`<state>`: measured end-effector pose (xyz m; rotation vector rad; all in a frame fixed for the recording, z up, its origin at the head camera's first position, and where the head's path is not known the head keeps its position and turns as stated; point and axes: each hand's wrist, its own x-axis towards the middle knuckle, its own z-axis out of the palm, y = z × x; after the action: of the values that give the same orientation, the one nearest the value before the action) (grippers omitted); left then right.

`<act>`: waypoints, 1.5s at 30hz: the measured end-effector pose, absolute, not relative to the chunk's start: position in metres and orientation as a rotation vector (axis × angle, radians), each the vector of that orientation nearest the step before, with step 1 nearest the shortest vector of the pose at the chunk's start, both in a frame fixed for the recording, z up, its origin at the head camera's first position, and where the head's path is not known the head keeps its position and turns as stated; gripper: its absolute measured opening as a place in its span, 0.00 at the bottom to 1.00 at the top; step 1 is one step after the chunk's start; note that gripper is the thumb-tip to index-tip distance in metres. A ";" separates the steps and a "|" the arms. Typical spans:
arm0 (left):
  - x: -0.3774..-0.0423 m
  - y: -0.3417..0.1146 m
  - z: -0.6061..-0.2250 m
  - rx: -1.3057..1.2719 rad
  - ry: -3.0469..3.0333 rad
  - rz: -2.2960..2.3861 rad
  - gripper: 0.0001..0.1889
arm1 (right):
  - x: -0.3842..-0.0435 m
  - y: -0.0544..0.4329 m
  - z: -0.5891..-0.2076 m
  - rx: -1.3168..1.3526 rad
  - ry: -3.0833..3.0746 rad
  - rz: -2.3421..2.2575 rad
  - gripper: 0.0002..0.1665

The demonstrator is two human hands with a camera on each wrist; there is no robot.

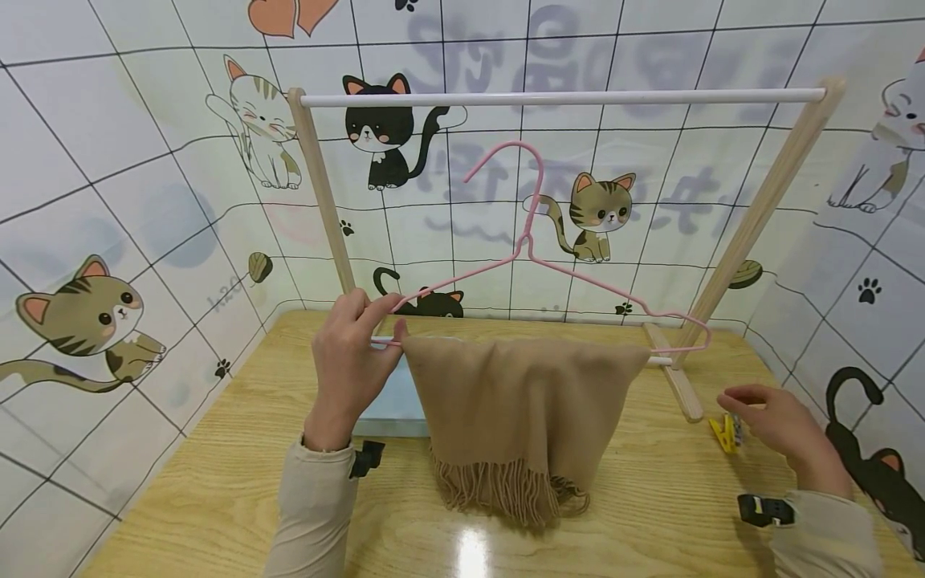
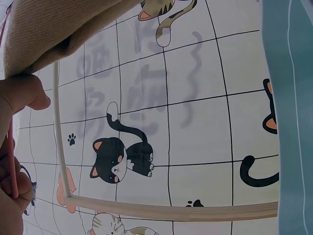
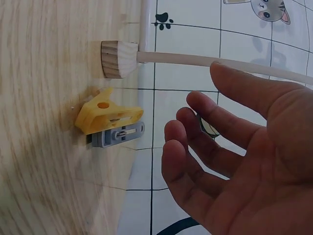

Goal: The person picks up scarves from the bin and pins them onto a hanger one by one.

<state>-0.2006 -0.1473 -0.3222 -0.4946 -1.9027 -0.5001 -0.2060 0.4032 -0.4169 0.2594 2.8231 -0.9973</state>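
My left hand (image 1: 356, 353) grips the left end of a pink hanger (image 1: 585, 278), holding it upright above the table. Over the hanger's lower bar drapes a tan fringed scarf (image 1: 527, 401), its fringe hanging toward the tabletop. In the left wrist view the thumb lies by the scarf (image 2: 58, 36) and the fingers curl round the pink wire (image 2: 11, 161). At the right, my right hand (image 1: 784, 425) hovers with loosely bent fingers, holding nothing. Just beside it on the table lie a yellow clothespin (image 1: 723, 436) and a grey clothespin (image 3: 117, 137), close together.
A rack with a white rail (image 1: 564, 98) and wooden posts (image 1: 766, 213) stands behind the hanger. A light blue box (image 1: 390, 409) sits behind the scarf on the wooden table (image 1: 238, 482). Cat-patterned sheeting (image 1: 477, 64) surrounds the back and sides.
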 end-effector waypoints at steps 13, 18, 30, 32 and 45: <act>-0.201 -0.148 -0.323 -0.496 -1.917 -0.474 0.16 | -0.210 0.404 -0.424 0.257 2.777 -0.954 0.47; -0.201 -0.147 -0.323 -0.498 -1.899 -0.490 0.16 | -0.213 0.406 -0.429 0.288 2.734 -0.963 0.46; -0.202 -0.148 -0.325 -0.502 -1.926 -0.487 0.13 | -0.216 0.411 -0.442 0.245 2.709 -1.065 0.36; -0.203 -0.148 -0.325 -0.501 -1.927 -0.488 0.13 | -0.216 0.412 -0.443 0.234 2.719 -1.059 0.35; -0.205 -0.147 -0.327 -0.495 -1.926 -0.500 0.13 | -0.213 0.415 -0.442 0.227 2.788 -0.924 0.37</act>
<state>-0.2045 -0.1470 -0.3272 -0.4954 -1.9255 -0.4998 -0.2133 0.4146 -0.4423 0.2275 2.7883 -0.9240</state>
